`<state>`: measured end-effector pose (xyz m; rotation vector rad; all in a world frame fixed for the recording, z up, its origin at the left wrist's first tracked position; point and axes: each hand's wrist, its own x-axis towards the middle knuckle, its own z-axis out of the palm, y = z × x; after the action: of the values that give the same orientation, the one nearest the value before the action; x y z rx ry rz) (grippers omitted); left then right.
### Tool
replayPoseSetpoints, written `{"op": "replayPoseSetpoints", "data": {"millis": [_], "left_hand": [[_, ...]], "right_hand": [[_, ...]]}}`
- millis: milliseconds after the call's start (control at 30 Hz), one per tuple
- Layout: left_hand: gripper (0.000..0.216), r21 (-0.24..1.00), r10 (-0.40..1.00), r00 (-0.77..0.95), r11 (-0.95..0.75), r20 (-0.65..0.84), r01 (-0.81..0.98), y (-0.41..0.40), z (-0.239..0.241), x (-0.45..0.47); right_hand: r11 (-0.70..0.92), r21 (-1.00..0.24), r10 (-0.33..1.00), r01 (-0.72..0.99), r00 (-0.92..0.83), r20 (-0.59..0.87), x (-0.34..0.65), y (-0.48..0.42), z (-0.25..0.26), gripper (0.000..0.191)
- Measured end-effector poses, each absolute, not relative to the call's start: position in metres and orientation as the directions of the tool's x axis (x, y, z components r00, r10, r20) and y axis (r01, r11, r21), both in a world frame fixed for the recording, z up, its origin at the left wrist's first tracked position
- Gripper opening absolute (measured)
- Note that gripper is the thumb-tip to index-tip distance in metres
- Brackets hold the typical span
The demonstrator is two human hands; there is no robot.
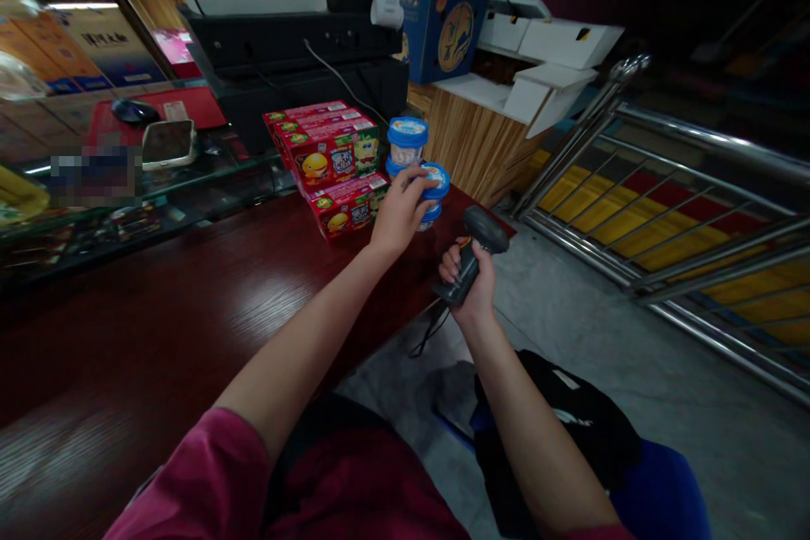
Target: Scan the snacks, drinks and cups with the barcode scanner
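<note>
My left hand is closed around a blue-lidded cup, tilted on its side above the dark red counter. A second blue-lidded cup stands upright just behind it. My right hand grips a dark barcode scanner by its handle, its head pointing toward the tilted cup, with its cable hanging down. Left of the cups sit stacked red snack boxes.
A black cash register with a receipt printer stands behind the boxes. A phone and a mouse lie on a glass display case at left. A blue carton, white boxes and a steel railing are at right.
</note>
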<state>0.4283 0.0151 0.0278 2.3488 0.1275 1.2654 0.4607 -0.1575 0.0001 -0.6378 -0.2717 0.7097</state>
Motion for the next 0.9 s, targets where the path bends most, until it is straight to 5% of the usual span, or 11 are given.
{"op": "replayPoseSetpoints", "data": {"millis": [467,633,900], "left_hand": [[0.034,0.436,0.334,0.597,-0.900,0.729,-0.029,0.000,0.035,0.417],[0.055,0.267,0.214,0.647,-0.964,0.731,0.018,0.012,0.029,0.358],[0.037,-0.027,0.232,0.658,-0.933,0.716,0.358,0.038,0.003,0.135]], "right_hand": [[0.552,-0.656,0.696,-0.515,0.718,0.022,0.461,-0.157,0.001,0.025],[0.501,-0.694,0.749,-0.518,0.661,0.048,0.445,-0.161,0.005,0.027],[0.125,-0.783,0.960,-0.610,0.274,-0.060,0.351,-0.134,0.012,0.023]]}}
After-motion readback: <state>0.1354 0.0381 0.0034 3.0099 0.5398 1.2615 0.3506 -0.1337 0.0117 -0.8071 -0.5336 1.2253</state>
